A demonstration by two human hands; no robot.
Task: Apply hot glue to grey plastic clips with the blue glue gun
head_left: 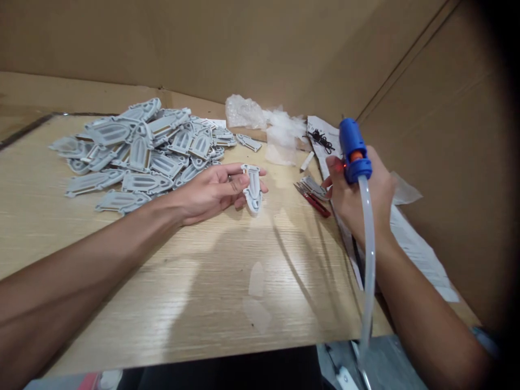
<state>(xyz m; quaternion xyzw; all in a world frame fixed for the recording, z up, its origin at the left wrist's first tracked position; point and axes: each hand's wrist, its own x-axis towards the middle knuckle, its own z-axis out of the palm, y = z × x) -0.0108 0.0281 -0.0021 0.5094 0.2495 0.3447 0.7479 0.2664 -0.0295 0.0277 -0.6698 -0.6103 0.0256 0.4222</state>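
Note:
My left hand point(215, 189) pinches a small grey plastic part point(253, 189) between thumb and fingers, just above the table. The part is pointed at its near end and has raised ridges along its face. In my right hand point(368, 208) is a blue glue gun point(351, 142) with an orange inner piece. A long translucent whitish glue stick point(368, 244) runs from its rear toward me. A red glow shows by my right thumb. Below that hand lie red-handled snips point(316, 203) and another grey part point(313, 187).
A large heap of similar grey parts point(140, 151) covers the back left. Crumpled clear plastic point(244, 112), printed paper point(422, 252) and black cord point(320, 142) lie behind and right. Cardboard walls point(260, 49) enclose the table point(138, 314). Two translucent pieces point(256, 279) lie in front.

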